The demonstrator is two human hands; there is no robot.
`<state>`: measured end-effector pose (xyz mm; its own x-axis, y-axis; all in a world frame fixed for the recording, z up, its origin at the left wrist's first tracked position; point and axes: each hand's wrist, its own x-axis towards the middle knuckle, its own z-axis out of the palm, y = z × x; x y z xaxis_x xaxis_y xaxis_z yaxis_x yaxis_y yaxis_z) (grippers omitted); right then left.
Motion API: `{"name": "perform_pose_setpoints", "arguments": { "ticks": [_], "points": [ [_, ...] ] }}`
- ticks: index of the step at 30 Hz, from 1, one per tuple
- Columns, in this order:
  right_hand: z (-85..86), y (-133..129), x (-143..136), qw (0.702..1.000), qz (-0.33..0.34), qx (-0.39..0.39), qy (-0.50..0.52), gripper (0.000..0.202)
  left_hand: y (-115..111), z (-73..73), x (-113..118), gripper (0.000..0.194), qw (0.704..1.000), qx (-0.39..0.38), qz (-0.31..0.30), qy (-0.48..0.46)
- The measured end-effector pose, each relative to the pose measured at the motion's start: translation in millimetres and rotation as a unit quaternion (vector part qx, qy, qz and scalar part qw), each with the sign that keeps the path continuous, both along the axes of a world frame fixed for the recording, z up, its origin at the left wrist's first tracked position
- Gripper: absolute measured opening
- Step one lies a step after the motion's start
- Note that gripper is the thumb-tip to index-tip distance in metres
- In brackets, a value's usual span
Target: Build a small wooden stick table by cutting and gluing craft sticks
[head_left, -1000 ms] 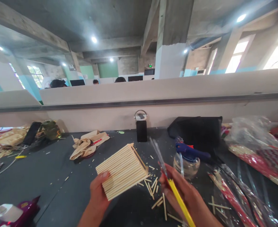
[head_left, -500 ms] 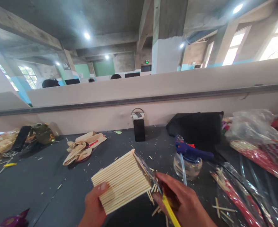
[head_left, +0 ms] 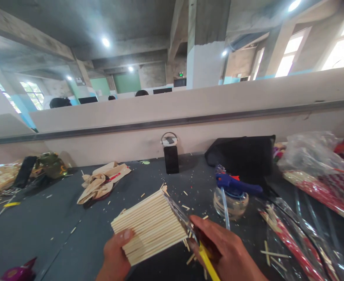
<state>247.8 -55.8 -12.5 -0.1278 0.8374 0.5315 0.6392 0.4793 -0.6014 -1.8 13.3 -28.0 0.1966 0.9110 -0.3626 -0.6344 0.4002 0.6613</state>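
My left hand (head_left: 117, 249) grips a block of pale wooden sticks (head_left: 148, 226) laid side by side, its thumb on the upper face. The block is tilted above the dark table. Closed around yellow-handled scissors (head_left: 205, 255), my right hand (head_left: 223, 248) is just right of the block. The metal blades lie along the block's right edge, up to its far corner, where a small splinter sticks up. Whether the blades are parted is hard to see. Short cut stick pieces (head_left: 191, 258) lie below the right hand.
A blue glue gun (head_left: 237, 185) rests on a clear jar (head_left: 230, 205). A phone (head_left: 171, 160) stands upright by the partition. Crumpled beige cloth (head_left: 101, 182) lies left, a purple object (head_left: 19, 270) at the near left. Plastic-wrapped sticks (head_left: 289, 242) and a black bag (head_left: 242, 154) occupy the right.
The scissors blades have shifted slightly along the block's right edge, and a splinter now shows at the far corner. Both hands keep their grip. The whole view has moved a little.
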Motion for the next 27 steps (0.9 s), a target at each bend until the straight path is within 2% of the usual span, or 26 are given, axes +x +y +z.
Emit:
{"name": "perform_pose_setpoints", "arguments": {
  "ticks": [8,18,22,27],
  "points": [
    [-0.8,-1,0,1.0,-0.011,0.003,-0.01,0.04,6,-12.8,-8,0.039,0.998,0.034,-0.054,-0.024],
    [0.7,-2,1,0.999,-0.022,0.039,-0.024,0.034,5,-16.3,-10,0.031,0.999,0.018,-0.037,-0.016],
    [1.4,-4,-4,0.999,-0.041,0.014,0.013,0.026,5,-12.2,-8,0.025,0.998,0.019,-0.054,-0.011],
    [5.0,-4,-6,0.998,-0.046,-0.008,0.044,0.022,2,2.8,2,0.025,0.998,0.021,-0.054,-0.024]
  ]
}}
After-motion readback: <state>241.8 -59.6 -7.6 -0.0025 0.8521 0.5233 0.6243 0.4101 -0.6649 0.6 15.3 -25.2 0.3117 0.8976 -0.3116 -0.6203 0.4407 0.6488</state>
